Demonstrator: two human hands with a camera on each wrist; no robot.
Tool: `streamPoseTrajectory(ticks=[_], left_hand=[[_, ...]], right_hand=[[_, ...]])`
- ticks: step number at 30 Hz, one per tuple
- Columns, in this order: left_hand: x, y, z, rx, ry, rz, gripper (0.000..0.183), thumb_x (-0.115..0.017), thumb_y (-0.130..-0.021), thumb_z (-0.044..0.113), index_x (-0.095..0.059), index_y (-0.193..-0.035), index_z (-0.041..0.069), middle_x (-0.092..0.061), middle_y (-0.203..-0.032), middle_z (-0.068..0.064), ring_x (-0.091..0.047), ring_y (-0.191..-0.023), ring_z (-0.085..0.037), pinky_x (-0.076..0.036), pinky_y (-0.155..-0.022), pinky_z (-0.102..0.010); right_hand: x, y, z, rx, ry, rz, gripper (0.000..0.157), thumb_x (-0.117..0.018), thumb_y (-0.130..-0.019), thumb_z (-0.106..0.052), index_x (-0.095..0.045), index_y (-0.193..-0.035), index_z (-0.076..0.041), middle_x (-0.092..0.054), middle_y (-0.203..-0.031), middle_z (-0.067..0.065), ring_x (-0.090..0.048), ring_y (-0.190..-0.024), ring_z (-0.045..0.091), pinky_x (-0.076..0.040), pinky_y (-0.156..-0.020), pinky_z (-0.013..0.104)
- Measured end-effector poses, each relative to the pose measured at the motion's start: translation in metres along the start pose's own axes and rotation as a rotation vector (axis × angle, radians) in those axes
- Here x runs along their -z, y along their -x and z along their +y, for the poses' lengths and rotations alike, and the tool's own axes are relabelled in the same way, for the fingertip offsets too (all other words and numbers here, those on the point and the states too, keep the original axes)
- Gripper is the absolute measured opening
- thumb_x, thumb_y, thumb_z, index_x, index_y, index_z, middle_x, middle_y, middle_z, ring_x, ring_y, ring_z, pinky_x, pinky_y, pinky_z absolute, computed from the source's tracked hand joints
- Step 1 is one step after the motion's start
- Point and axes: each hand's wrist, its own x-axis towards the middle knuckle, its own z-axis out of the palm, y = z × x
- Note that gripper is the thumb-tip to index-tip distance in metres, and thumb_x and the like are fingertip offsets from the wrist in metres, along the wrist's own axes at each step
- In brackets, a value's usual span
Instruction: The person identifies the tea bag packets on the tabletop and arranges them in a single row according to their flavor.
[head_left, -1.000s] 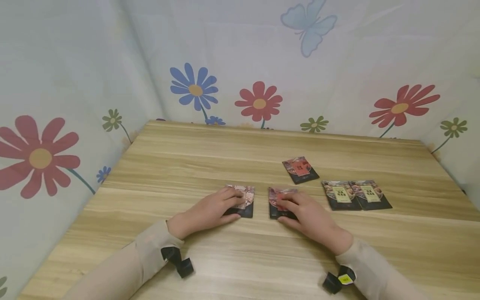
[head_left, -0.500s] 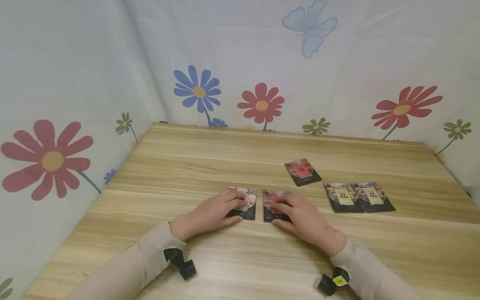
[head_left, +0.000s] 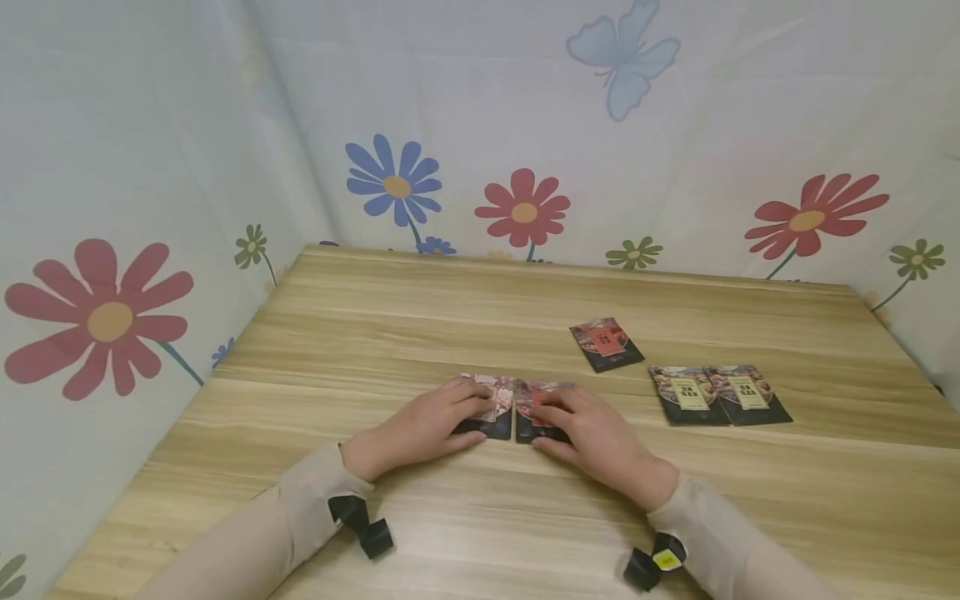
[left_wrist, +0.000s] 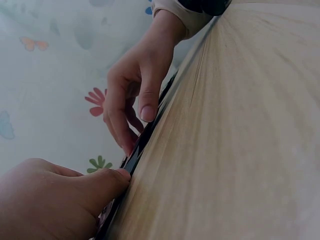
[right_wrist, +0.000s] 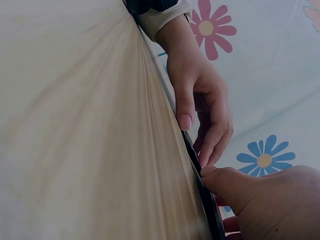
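Observation:
Two flat food packets lie side by side near the middle of the wooden table, their facing edges almost meeting in the head view. My left hand point(head_left: 431, 421) rests on the packet with a pale pink label point(head_left: 501, 425), fingers over its face and thumb at its near edge. On the packet with a red label point(head_left: 525, 425), my right hand point(head_left: 603, 433) presses with its fingertips, thumb by the near edge. Both wrist views show the packets edge-on as a thin dark strip point(right_wrist: 200, 175) low against the tabletop. The hands cover much of both faces.
Another red-labelled packet point(head_left: 607, 343) lies tilted farther back. To the right, two packets with yellow-green labels, one left point(head_left: 686, 396) and one right point(head_left: 748, 394), lie edge to edge. A flower-printed curtain point(head_left: 450, 100) stands behind the wooden table point(head_left: 420, 317).
My right hand has slid the red-labelled packet left, narrowing the gap to the pink-labelled one to almost nothing. My left hand has stayed on its packet.

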Motion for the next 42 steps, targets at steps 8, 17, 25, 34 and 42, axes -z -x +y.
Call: streamPoseTrajectory(ticks=[8, 17, 25, 34, 42], left_hand=[[0.000, 0.000, -0.001, -0.007, -0.007, 0.005, 0.044, -0.063, -0.092, 0.035, -0.061, -0.125, 0.007, -0.058, -0.130, -0.008, -0.053, -0.123, -0.023, -0.042, -0.112, -0.039], [0.001, -0.001, 0.000, -0.010, 0.002, 0.007, 0.043, -0.063, -0.091, 0.035, -0.062, -0.124, 0.007, -0.059, -0.130, -0.008, -0.053, -0.124, -0.024, -0.038, -0.115, -0.041], [0.000, 0.000, 0.000, -0.019, -0.006, 0.016, 0.043, -0.064, -0.091, 0.034, -0.062, -0.123, 0.006, -0.059, -0.130, -0.009, -0.054, -0.123, -0.024, -0.039, -0.115, -0.041], [0.001, 0.000, 0.000, -0.015, -0.015, 0.024, 0.043, -0.065, -0.090, 0.034, -0.062, -0.124, 0.006, -0.059, -0.130, -0.008, -0.054, -0.122, -0.024, -0.042, -0.112, -0.039], [0.000, 0.000, 0.000, -0.012, -0.022, 0.009, 0.044, -0.064, -0.090, 0.035, -0.062, -0.124, 0.007, -0.059, -0.130, -0.008, -0.054, -0.122, -0.023, -0.044, -0.110, -0.037]], right_hand=[[-0.001, -0.002, -0.003, -0.009, 0.006, 0.010, 0.043, -0.068, -0.086, -0.043, -0.069, -0.117, -0.014, -0.065, -0.114, 0.003, -0.060, -0.106, 0.019, -0.053, -0.093, 0.037], [0.002, -0.002, -0.002, -0.045, -0.017, -0.017, 0.048, -0.067, -0.086, -0.044, -0.066, -0.122, -0.012, -0.064, -0.118, 0.005, -0.059, -0.111, 0.023, -0.052, -0.096, 0.041], [0.020, -0.006, 0.013, -0.062, -0.017, -0.017, 0.040, -0.071, -0.086, -0.033, -0.066, -0.118, -0.010, -0.063, -0.119, 0.011, -0.059, -0.110, 0.028, -0.054, -0.093, 0.044], [0.042, -0.009, 0.055, -0.081, 0.005, -0.039, 0.040, -0.072, -0.085, -0.024, -0.065, -0.120, -0.004, -0.063, -0.120, 0.016, -0.059, -0.110, 0.032, -0.053, -0.093, 0.048], [0.045, -0.014, 0.094, -0.224, -0.058, -0.200, 0.048, -0.069, -0.088, -0.022, -0.058, -0.129, 0.001, -0.056, -0.131, 0.024, -0.051, -0.122, 0.043, -0.045, -0.103, 0.054]])
